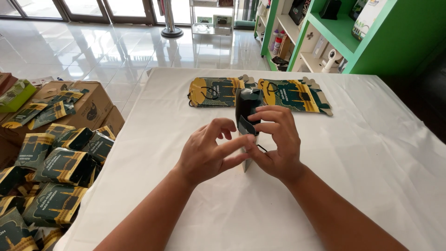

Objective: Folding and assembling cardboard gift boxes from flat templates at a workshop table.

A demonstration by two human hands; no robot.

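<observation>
**Both hands on a half-folded box**

The left hand [206, 151] and right hand [274, 139] pinch a dark green cardboard box [246, 109] mid-table, fingers apparently clamped on its flaps. Two flat green-and-gold printed cartons [260, 93] lie near the white-clothed table's [371, 162] far edge.

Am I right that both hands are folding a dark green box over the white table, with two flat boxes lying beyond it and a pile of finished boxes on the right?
Not quite. The pile of finished boxes is on the left, beside the white table, as the head view shows. The rest holds: left hand and right hand fold the dark green box, with two flat boxes beyond it.
</observation>
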